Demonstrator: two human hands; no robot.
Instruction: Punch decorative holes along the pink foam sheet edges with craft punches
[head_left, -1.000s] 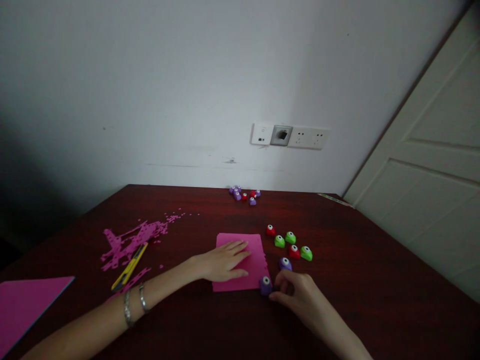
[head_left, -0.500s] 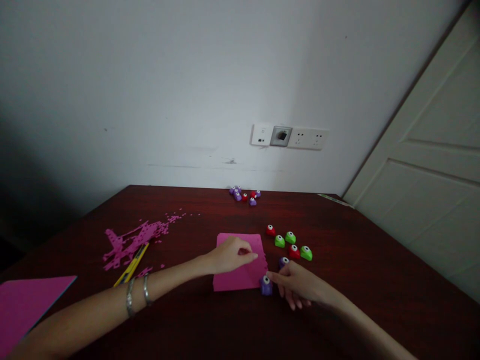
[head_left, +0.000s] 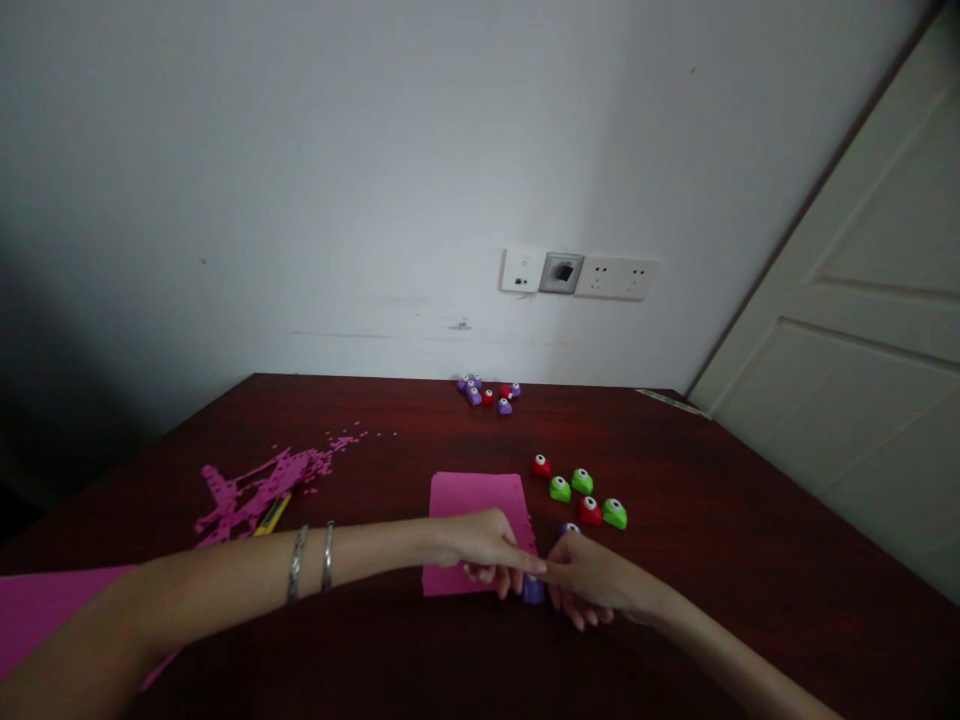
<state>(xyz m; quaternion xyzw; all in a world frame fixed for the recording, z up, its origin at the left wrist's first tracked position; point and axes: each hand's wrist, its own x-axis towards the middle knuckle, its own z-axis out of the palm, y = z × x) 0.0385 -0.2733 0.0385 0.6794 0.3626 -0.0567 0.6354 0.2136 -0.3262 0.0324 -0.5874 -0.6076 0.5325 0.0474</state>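
A small purple paper punch (head_left: 533, 590) sits at the right edge of a pink sheet of paper (head_left: 469, 492), whose right edge is scalloped with cut-outs. My left hand (head_left: 484, 548) lies over the paper, fingers curled and the thumb stretched onto the punch's top. Against the punch's right side is my right hand (head_left: 589, 575), its fingers bent round it and the thumb on top. The two thumbs meet there and hide most of the punch. Behind my right hand another purple punch (head_left: 570, 528) is partly covered.
Red punches (head_left: 589, 510) and green punches (head_left: 615, 514) stand right of the paper; several more punches (head_left: 474, 395) are near the wall. Pink scraps (head_left: 292, 468) and a yellow cutter knife (head_left: 273, 514) lie left. Another pink sheet (head_left: 52, 605) is at the left edge.
My left hand has come down and right from above the paper, its thumb now on the purple punch. My right hand stays at the punch. The left forearm now covers more of the cutter knife.
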